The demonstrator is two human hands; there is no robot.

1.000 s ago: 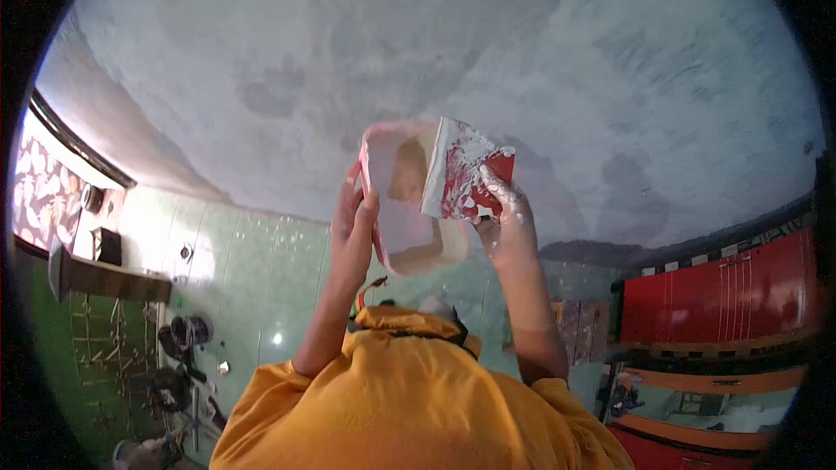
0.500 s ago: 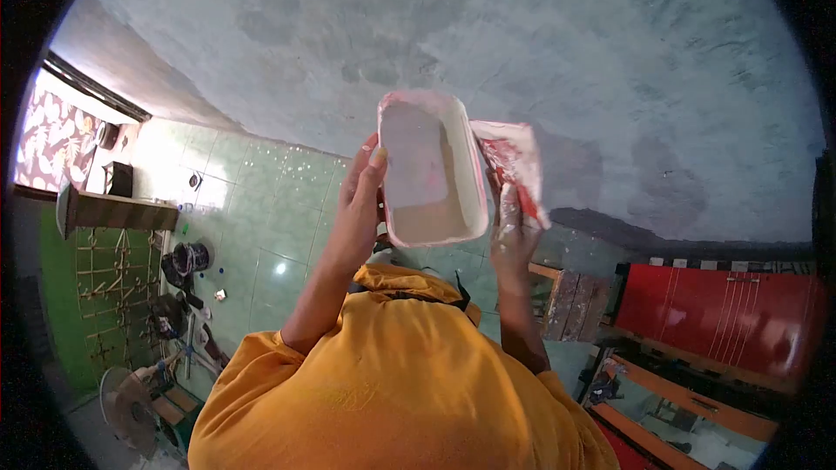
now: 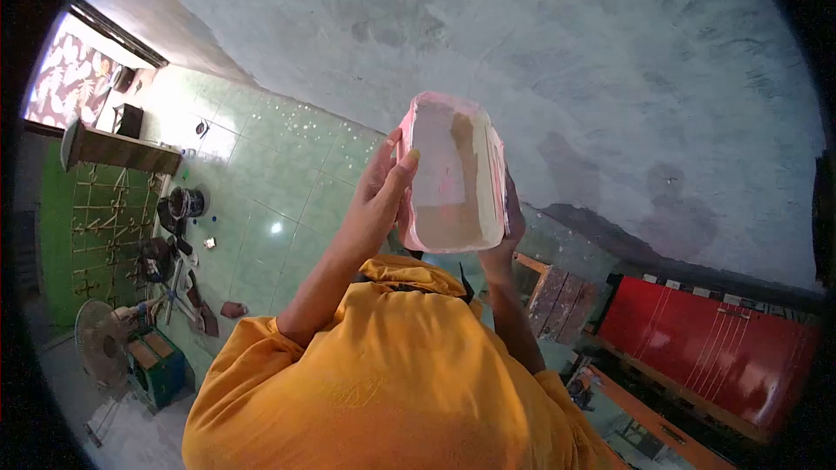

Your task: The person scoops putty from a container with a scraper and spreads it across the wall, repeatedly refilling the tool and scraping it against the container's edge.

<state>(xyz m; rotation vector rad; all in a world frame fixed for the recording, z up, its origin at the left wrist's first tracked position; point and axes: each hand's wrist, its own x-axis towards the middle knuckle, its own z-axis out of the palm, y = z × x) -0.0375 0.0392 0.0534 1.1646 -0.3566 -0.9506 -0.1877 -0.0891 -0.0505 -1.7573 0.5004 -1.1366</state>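
1. Pink tub [image 3: 482, 165] before a wall [image 3: 557, 52], left hand [image 3: 383, 190] clasping its side.
2. Right hand [image 3: 512, 231] now opposite, grip too hidden to tell; scraper's face gone from view, work centring on the tub.

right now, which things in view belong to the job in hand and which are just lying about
Likely in the job:
pinkish tub, held in the left hand
right hand, partly hidden behind it
patchy grey wall, perhaps

Apparently just about:
fan
red cabinet
patterned cloth
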